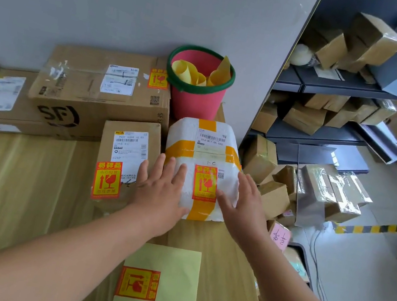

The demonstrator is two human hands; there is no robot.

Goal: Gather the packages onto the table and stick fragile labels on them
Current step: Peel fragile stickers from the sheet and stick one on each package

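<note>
A white foam package (208, 136) bound with orange tape lies on the wooden table (13, 184), with a red fragile label (205, 183) on its top. My left hand (161, 189) lies flat on its left side, fingers straight. My right hand (244, 201) lies flat on its right side. To the left sits a small cardboard box (130, 149) with its own fragile label (107, 180). Behind stands a large SF box (91, 89), labelled too. A yellow backing sheet (172, 260) with one label (137, 283) lies near me.
A pink bucket (195, 102) holding used yellow backing sheets stands at the wall. A flat box (2, 99) lies at far left. Shelves (336, 84) and the floor on the right hold several more cardboard packages (276, 201).
</note>
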